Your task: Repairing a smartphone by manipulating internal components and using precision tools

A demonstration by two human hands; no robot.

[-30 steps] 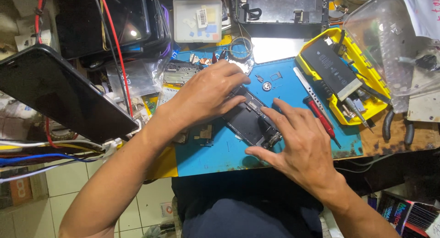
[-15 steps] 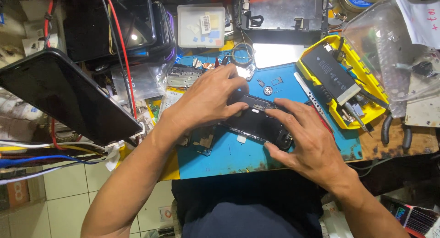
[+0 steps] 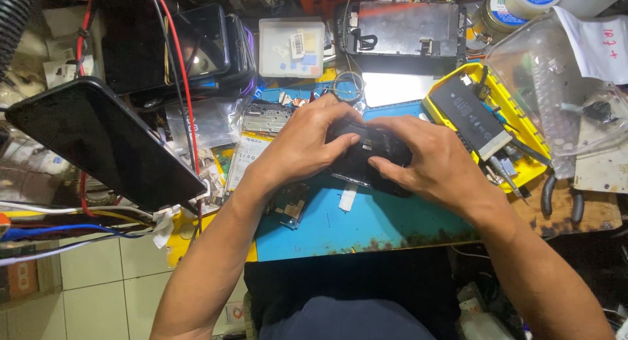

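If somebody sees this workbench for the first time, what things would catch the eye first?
First, the left hand and right hand, meeting at the centre over a dark phone body held in both grips above the blue mat. Next, the big black phone tilted at the left, and the yellow tray with a black battery at the right.

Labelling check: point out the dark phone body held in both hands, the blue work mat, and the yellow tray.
dark phone body (image 3: 366, 166), head view, casing between the thumbs.
blue rubber work mat (image 3: 366, 222), head view, bare front area.
yellow plastic tray (image 3: 533, 166), head view, right rim.
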